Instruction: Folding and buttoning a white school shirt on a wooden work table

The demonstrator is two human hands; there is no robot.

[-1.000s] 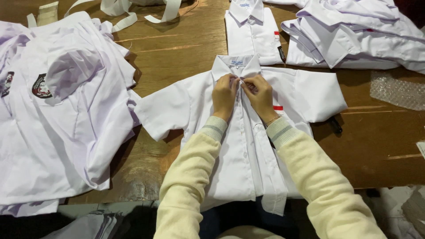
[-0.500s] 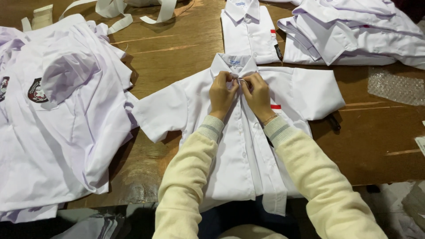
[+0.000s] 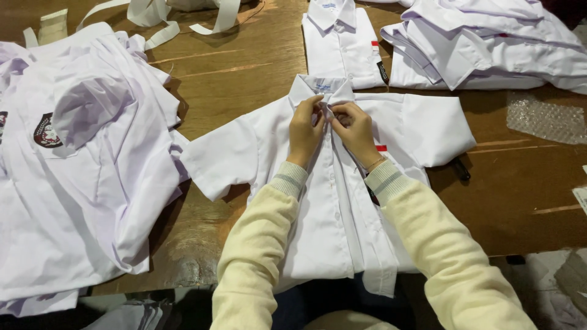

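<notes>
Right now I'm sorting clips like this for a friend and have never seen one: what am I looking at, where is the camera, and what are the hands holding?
There is no machine here. The camera sits on a person's head and looks down at their own two hands in cream sleeves. The left hand and right hand meet at the top of the front opening of a white short-sleeved shirt, just under its collar, pinching the fabric there. The shirt lies flat on a wooden table. To the left is a loose heap of white shirts, one with a badge. Beyond lie a folded shirt, a stack of folded shirts and white strips.
</notes>
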